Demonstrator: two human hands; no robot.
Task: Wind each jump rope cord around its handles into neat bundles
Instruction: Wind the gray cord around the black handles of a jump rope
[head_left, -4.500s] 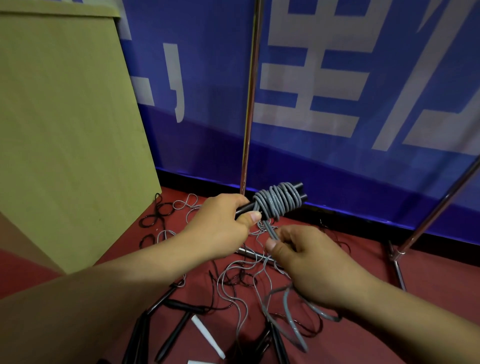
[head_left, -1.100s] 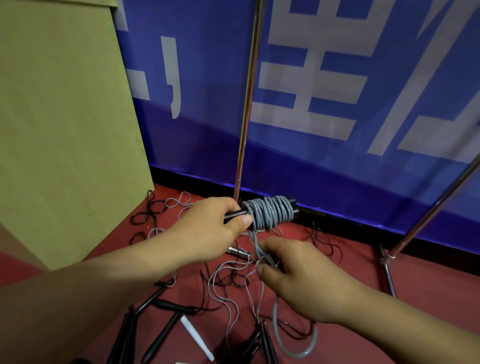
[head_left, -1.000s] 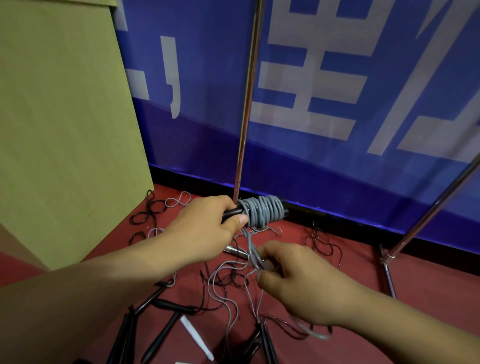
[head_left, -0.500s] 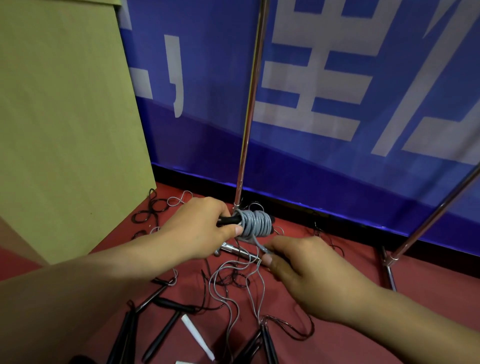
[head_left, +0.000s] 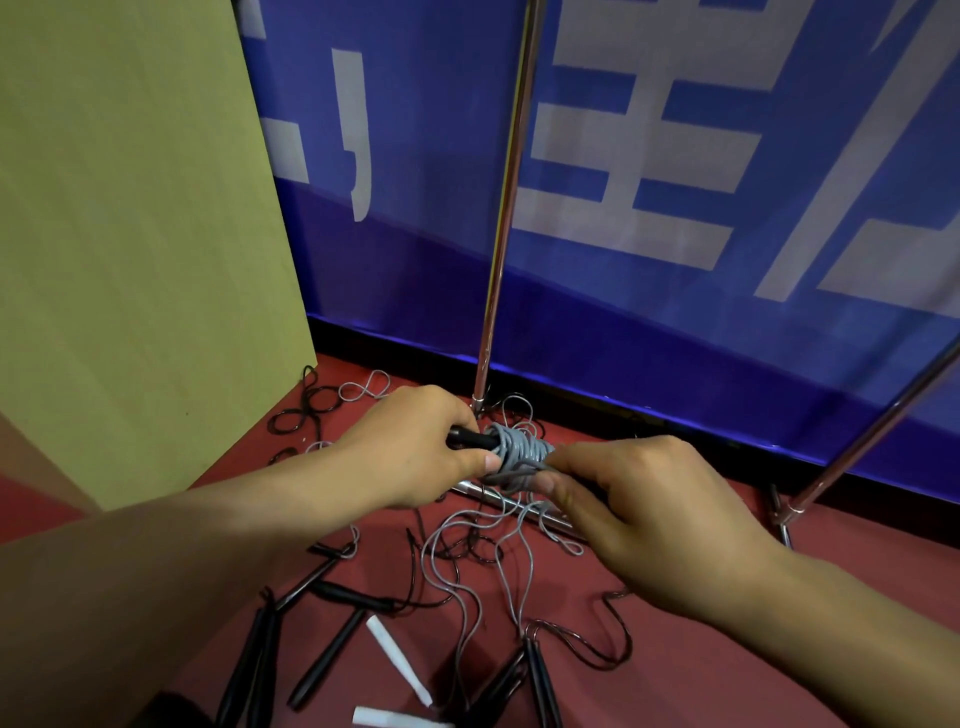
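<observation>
Two hands meet over one wound jump rope. The left hand (head_left: 415, 452) grips the black handles (head_left: 470, 439), thumb laid against the grey cord bundle (head_left: 519, 454) coiled round them. The right hand (head_left: 654, 514) comes in from four o'clock; its thumb and forefinger pinch the cord's last stretch against the bundle's right end. The bundle hangs just above the red floor (head_left: 727, 649), at twelve o'clock from the loose tangle.

On the floor lie about seven more black handles: one pair (head_left: 254, 660) at seven o'clock, singles (head_left: 324, 660) beside it, another pair (head_left: 530, 675) at six o'clock. Slack grey cord (head_left: 462, 561) and dark cord (head_left: 608, 644) loop among them; their number cannot be told. Two white strips (head_left: 397, 660) lie near six o'clock. Two metal poles (head_left: 506, 208) stand before a blue banner (head_left: 675, 291), a yellow-green panel (head_left: 135, 234) at nine o'clock.

Compared with a second ago, the free loop once hanging below the right hand is gone, taken into the bundle, and that hand has closed right up to the coil, which sits lower.
</observation>
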